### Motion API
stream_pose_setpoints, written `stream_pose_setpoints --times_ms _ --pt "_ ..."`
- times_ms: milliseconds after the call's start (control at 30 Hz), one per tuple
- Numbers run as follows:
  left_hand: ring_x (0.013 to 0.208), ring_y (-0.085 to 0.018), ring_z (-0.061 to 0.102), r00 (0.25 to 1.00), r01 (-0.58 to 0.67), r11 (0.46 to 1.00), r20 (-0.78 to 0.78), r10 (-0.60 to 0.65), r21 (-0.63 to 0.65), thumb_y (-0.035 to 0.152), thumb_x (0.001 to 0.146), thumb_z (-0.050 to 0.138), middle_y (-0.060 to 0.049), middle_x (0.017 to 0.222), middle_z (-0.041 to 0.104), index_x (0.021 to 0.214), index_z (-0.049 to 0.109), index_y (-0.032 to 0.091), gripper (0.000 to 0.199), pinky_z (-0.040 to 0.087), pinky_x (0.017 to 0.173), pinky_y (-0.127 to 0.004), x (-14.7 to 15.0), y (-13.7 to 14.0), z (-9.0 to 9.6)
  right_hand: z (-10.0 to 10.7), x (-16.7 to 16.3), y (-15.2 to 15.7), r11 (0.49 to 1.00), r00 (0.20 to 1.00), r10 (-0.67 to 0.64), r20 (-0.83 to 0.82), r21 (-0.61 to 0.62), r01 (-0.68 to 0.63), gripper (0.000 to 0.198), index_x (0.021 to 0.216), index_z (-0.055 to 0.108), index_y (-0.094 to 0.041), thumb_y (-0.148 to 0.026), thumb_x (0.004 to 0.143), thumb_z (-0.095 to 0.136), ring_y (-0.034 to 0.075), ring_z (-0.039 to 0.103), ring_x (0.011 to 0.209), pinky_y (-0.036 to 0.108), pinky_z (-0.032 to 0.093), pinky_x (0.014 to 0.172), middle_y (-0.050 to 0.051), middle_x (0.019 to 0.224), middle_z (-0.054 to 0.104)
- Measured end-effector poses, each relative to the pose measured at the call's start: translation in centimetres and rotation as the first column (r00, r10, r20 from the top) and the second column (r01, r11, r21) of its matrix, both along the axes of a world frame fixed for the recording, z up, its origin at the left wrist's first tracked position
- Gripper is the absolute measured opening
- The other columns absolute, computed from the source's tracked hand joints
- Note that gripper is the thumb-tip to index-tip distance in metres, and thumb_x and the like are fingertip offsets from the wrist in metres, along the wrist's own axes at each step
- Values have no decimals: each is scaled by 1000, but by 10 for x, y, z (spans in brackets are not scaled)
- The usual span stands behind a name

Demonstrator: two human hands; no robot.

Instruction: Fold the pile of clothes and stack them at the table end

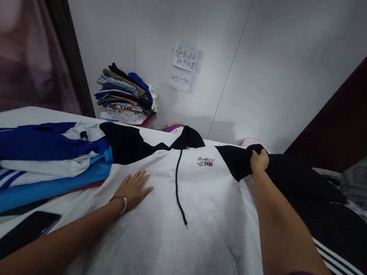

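A white hooded jacket (160,223) with black sleeves and a black hood lies spread out, front side up. A black drawstring (178,190) hangs down its middle from the collar, and small dark and red print marks the chest. My left hand (135,189), with a bracelet at the wrist, rests flat on the chest, fingers spread. At the other side my right hand (260,158) is closed on the jacket's black sleeve (234,158). The other black sleeve (125,142) reaches left, beside the piled clothes.
Blue and white clothes (43,148) are heaped at the left, with a dark phone (37,224) nearby. A folded stack of clothes (125,91) stands against the wall. Black trousers with white stripes (332,229) lie at the right. Handwritten paper signs (185,67) hang on the wall.
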State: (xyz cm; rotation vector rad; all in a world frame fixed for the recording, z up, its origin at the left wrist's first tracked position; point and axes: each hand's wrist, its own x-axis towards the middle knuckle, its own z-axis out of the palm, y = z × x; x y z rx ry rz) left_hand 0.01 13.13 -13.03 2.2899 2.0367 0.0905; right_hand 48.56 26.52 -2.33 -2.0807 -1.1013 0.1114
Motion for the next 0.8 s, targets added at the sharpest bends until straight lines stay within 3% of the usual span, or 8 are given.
stream_pose_setpoints --times_ms 200,333,567,700,800 --pt "144 -25 19 1000 1 1000 5 -1 11 54 90 32 -10 155 27 143 39 15 65 15 116 -48 0 1 -1 -53 -16 -17 967 971 216 104 -162 -198 46 118 56 -9 -32 79 61 31 54 115 37 41 96 20 118 59" --pt "144 -25 18 1000 5 1000 3 -5 12 55 91 30 -9 155 25 144 38 16 66 15 116 -47 0 -1 -2 -81 -31 -54 940 944 300 139 -214 -267 56 134 43 -6 -29 84 52 32 37 134 41 33 107 22 140 43" --pt "143 -25 22 994 -2 1000 110 0 23 52 88 39 -11 154 29 141 41 16 64 15 115 -48 3 -1 5 -120 -44 -174 827 848 517 113 -320 -462 49 127 55 -9 -31 83 54 26 37 136 37 26 114 16 145 42" --pt "140 -23 31 980 -33 998 197 23 45 48 87 41 -12 152 34 136 46 13 61 24 114 -39 1 -12 21 -127 -28 -254 837 851 524 37 -209 -506 48 124 59 -15 -35 81 55 25 37 136 40 29 114 10 148 39" --pt "136 -21 37 974 -58 995 222 41 75 47 88 36 -11 148 42 131 52 13 57 31 111 -32 -15 -43 33 -128 -13 -313 867 875 477 -78 -118 -483 52 121 62 -16 -44 77 57 27 41 133 42 31 112 10 143 46"
